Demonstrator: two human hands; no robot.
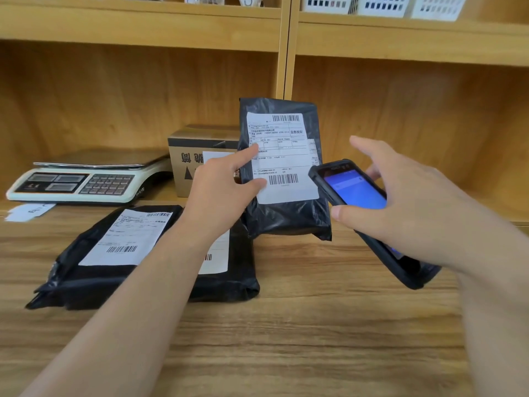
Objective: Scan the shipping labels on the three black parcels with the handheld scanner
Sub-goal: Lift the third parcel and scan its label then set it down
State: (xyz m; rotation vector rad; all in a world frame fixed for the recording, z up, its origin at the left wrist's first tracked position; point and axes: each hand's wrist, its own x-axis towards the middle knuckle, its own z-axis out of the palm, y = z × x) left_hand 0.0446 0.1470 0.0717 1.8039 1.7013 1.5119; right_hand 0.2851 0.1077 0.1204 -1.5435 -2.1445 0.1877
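Observation:
My left hand [221, 193] grips the left edge of a black parcel [286, 219] and holds it upright, its white shipping label [283, 159] facing me. My right hand [400, 204] holds the black handheld scanner [352, 190], whose blue screen is lit; its top end sits right beside the label's lower right corner. Two more black parcels lie flat on the table at the left: one [94, 270] with its label showing, the other [229, 279] partly hidden under my left forearm.
A weighing scale [83, 179] stands at the back left on the wooden table [315, 339]. A cardboard box [197, 156] sits behind the held parcel. Wooden shelves rise behind, with white baskets [383, 5] on top. A paper slip [25, 212] lies by the scale.

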